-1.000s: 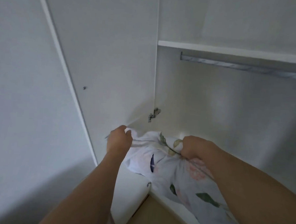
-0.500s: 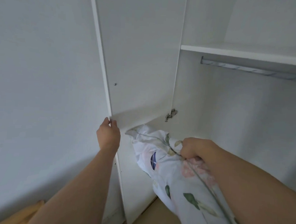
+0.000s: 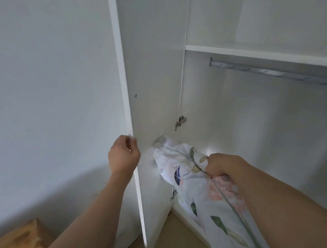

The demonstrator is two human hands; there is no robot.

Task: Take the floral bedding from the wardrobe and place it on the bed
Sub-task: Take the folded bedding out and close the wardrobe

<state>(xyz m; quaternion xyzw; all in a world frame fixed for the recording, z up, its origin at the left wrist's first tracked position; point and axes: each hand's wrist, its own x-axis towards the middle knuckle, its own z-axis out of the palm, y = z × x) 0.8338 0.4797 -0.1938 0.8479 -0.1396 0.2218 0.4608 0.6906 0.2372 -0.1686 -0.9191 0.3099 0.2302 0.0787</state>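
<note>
The floral bedding, white with pink flowers and green leaves, hangs bunched in front of the open wardrobe. My right hand grips it near its upper end, and the cloth trails down under my right forearm toward the bottom right. My left hand is at the free edge of the wardrobe door, fingers curled around that edge. The bed is out of sight.
Inside the wardrobe are a white shelf and a metal hanging rail beneath it. A plain wall stands left of the door. A wooden piece shows at the bottom left, and tan floor lies below.
My left hand let go of the bedding and moved left to the door's edge, where it now holds on. My right hand kept its grip and drew the bedding further out.
</note>
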